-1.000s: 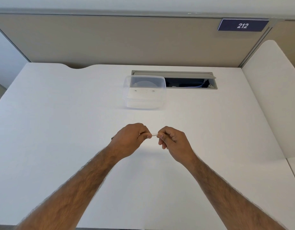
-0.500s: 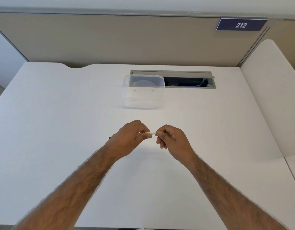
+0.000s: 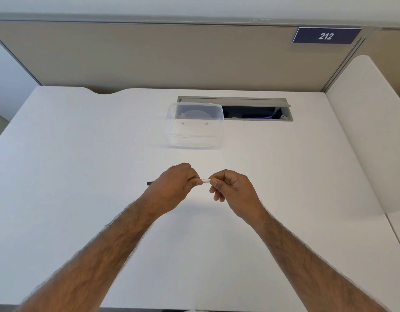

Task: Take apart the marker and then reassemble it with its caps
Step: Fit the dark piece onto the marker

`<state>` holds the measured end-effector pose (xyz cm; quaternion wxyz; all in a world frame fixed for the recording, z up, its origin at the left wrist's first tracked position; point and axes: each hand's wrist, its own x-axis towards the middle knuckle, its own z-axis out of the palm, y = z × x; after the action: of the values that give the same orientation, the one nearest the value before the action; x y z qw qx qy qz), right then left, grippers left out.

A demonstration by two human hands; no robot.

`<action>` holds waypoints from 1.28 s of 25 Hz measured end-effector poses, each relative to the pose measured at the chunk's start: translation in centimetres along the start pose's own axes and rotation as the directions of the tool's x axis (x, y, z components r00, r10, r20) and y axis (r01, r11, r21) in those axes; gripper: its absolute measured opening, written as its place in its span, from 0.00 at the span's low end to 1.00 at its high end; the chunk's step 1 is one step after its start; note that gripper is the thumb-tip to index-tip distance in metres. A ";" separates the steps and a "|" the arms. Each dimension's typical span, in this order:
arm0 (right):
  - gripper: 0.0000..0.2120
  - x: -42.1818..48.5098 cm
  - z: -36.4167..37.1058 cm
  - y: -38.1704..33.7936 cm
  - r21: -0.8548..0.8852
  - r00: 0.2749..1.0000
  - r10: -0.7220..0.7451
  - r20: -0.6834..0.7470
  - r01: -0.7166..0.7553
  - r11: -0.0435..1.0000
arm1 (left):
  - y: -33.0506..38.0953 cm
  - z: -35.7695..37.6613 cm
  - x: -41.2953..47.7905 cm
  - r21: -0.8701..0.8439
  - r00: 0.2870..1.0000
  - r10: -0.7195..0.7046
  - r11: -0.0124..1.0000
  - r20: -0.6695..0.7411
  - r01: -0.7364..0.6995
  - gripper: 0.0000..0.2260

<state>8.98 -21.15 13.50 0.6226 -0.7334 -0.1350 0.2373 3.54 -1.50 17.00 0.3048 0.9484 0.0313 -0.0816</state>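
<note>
White, matte and smooth, the desk (image 3: 82, 176) fills most of the view, its far edge cut by a shallow curved notch and backed by a beige fabric partition (image 3: 172, 57) carrying a dark blue plate (image 3: 326, 35) printed 212. A rectangular cable hatch (image 3: 257, 109) with a grey lid tilted open is set into the desktop, and cables show in its dark cavity. A clear plastic container (image 3: 194, 126), box-shaped with rounded corners, sits just in front of the hatch and overlaps its left end. Above the middle of the desk two bare forearms meet. The left hand (image 3: 172, 185) is clenched around the marker (image 3: 205, 181), a slim cylinder lying level; a short white stretch of barrel shows between the hands, and a black end (image 3: 150, 183) juts past the left wrist. The right hand (image 3: 234, 188) pinches the barrel's right end between thumb and forefinger, other fingers curled loosely beneath.
</note>
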 end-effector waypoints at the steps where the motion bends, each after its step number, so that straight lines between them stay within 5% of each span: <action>1: 0.04 0.0 0.0 -0.1 0.042 1.000 0.000 -0.009 0.001 0.999 | 0.1 0.0 -0.2 0.023 1.000 -0.001 1.000 -0.011 0.001 0.09; 8: 0.08 0.3 0.1 -0.5 0.201 0.999 0.026 -0.024 -0.020 0.979 | 0.1 -0.4 -0.4 -0.030 1.000 -0.020 0.999 -0.023 0.020 0.08; 23: 0.04 -0.3 0.8 -0.2 0.095 0.999 0.042 -0.020 -0.040 0.995 | 0.0 -0.5 -1.8 0.081 0.992 0.024 0.997 -0.120 -0.015 0.04; 32: 0.04 -0.7 1.0 0.0 0.101 0.997 0.072 -0.014 -0.070 0.992 | -0.4 -0.5 -1.6 0.046 0.999 0.037 0.998 -0.027 -0.036 0.08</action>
<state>7.88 -20.63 13.50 0.6511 -0.7074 -0.0913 0.2593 2.01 -0.89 17.40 0.2842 0.9565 0.0165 -0.0634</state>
